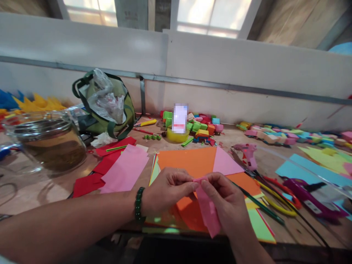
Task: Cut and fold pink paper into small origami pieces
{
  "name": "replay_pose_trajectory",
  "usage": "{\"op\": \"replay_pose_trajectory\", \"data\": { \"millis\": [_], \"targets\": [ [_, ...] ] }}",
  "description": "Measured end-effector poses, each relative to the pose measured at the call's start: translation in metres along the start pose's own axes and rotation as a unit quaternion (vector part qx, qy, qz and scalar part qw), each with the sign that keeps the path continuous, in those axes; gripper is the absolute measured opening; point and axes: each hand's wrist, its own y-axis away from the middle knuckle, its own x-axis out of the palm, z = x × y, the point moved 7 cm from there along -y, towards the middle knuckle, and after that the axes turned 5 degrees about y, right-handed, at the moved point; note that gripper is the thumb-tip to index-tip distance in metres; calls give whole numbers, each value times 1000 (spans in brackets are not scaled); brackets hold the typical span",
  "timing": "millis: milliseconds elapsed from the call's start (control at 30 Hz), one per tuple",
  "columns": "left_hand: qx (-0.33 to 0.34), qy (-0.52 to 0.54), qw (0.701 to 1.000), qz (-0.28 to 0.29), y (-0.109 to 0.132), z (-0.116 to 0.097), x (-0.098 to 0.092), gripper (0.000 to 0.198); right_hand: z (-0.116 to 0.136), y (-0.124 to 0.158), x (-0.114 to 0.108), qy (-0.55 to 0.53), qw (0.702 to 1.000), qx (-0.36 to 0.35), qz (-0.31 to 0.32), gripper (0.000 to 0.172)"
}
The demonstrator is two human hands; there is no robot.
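My left hand and my right hand meet over the near edge of the table, both pinching a strip of pink paper. The strip's upper end sits between the fingertips of both hands and its lower end hangs down past my right palm. A dark green bead bracelet circles my left wrist. Under my hands lies a stack of coloured sheets with an orange sheet and a pink triangle on top.
A glass jar stands at the left, a green bag behind it. Pink paper and red paper lie left of the stack. A pink glue gun, scissors, a purple tool and folded paper pieces lie right and behind.
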Motion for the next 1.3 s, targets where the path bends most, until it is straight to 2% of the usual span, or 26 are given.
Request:
{"op": "replay_pose_trajectory", "data": {
  "millis": [300, 500, 633, 967, 1133, 1300],
  "targets": [
    [59, -77, 995, 20, 3, -11, 3, 30, 10, 8, 3, -4, 999, 15, -50, 20],
    [91, -145, 985, 29, 6, -21, 6, 32, 10, 9, 4, 7, 998, 14, -54, 21],
    [93, -163, 981, 43, 7, -23, 9, 33, 13, 9, 4, 8, 999, 3, -51, 22],
    [93, -192, 976, 43, 8, -25, 10, 33, 9, 7, 4, -17, 999, 26, -16, 24],
    [77, -194, 977, 36, 7, -20, 8, 28, 4, 4, 0, 23, 1000, 15, 1, 21],
    [61, -195, 979, 21, 6, -19, 6, 32, 2, 1, -1, 36, 999, 25, -4, 26]
  ]
}}
